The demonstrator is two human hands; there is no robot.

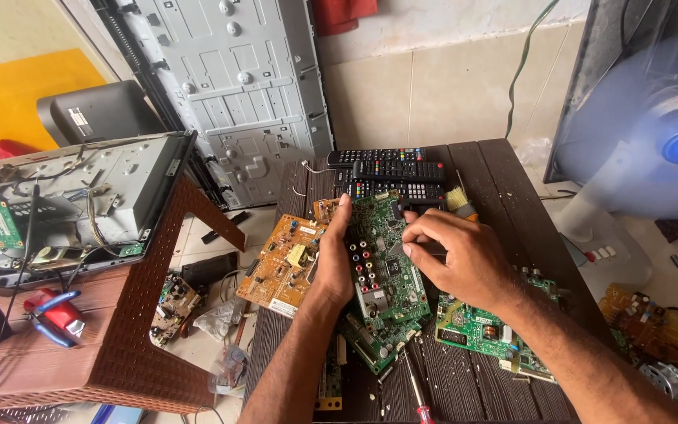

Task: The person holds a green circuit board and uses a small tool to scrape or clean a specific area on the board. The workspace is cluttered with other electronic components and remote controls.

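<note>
Left hand (pixel 337 259) is clamped on the green circuit board (pixel 386 267), thumb side along its left edge, fingers curled over the top edge, holding it tilted up off the dark slatted counter (pixel 480 165). Board sits btwn both hands, centre of view, w/ a column of round coloured jacks just right of the left palm. Right hand (pixel 453 255) comes in from the right, fingers pinched narrow on a dark tool (pixel 421 250) whose tip presses on the board's middle; can't tell what kind of tool. Just left of the left hand lies an orange circuit board (pixel 280 263), flat on the counter edge. Behind the green board, three black remotes (pixel 394 169) stacked near the counter's far side, a small brush (pixel 458 200) beside them. Another green board (pixel 484 330) lies under the right wrist. Red-handled screwdriver (pixel 417 396) rests near the counter's front edge, below the held board.
</note>
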